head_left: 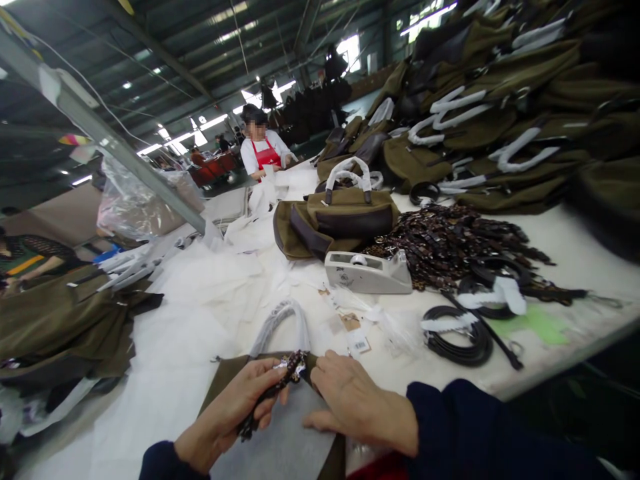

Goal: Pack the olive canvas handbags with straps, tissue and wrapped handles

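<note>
1. Working under the steel roof trusses (165, 60) of a factory hall, we stand at a long white table (565, 267), with a co-worker in a red apron (263, 150) further along it.
2. Heaps of olive bags (500, 133) with white-wrapped handles fill the far side of the table, and a second pile of olive fabric bags (65, 320) lies to our left. These piles seem kept to the sides to leave room in front of us.
3. An olive bag with dark leather trim (345, 217) stands upright mid-table, perhaps placed there as a visible reference.
4. Beside it lie a mound of patterned straps (440, 247), a tape dispenser (367, 272) and coiled black straps (457, 337), all within easy reach.
5. Directly before us, our own olive bag (227, 369) lies at the table's near edge, its white-wrapped handle (280, 327) arching upward and a pale nonwoven sheet (270, 433) covering its front.
6. Our right hand (360, 407) is spread flat on the sheet and bag, apparently to keep them steady.
7. Our left hand (225, 413) pinches a short patterned strap (285, 377) between thumb and fingers, holding it just above the bag's top edge.
8. Small barcode hang tags (357, 343) lie just beyond our right hand.
</note>
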Demonstrator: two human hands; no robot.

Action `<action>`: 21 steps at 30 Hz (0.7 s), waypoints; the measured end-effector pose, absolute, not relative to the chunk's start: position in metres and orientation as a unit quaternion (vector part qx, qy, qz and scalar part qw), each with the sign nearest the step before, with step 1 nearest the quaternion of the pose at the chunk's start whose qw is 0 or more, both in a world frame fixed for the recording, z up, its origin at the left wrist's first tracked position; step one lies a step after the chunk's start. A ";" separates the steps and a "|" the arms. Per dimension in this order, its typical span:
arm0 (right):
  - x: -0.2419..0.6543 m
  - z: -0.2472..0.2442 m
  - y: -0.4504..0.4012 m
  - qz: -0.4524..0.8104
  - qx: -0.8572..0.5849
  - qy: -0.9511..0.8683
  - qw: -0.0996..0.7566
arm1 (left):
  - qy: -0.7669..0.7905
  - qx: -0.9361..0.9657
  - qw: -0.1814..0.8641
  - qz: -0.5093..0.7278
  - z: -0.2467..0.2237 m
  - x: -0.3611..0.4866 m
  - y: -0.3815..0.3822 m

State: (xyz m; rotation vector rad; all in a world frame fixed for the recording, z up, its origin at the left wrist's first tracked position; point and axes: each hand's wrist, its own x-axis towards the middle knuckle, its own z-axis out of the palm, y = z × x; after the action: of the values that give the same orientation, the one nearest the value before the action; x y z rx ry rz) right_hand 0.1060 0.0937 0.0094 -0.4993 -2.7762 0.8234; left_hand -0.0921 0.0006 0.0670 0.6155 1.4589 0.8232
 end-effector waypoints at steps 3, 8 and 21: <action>0.096 0.008 0.093 0.268 -0.190 -0.940 0.089 | 0.649 0.260 0.619 0.358 0.070 -0.090 -0.002; 0.082 0.019 0.114 0.250 -0.198 -0.946 0.053 | 0.654 0.256 0.604 0.377 0.073 -0.082 -0.006; 0.071 0.020 0.163 0.357 -0.227 -0.906 -0.026 | 0.647 0.205 0.555 0.480 0.017 -0.052 -0.034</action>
State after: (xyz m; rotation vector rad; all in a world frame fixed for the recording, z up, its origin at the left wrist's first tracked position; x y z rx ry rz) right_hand 0.0708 0.1629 0.0199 -0.7242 -2.8927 1.1417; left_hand -0.0521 -0.0339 0.0173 0.4851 1.5288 1.1341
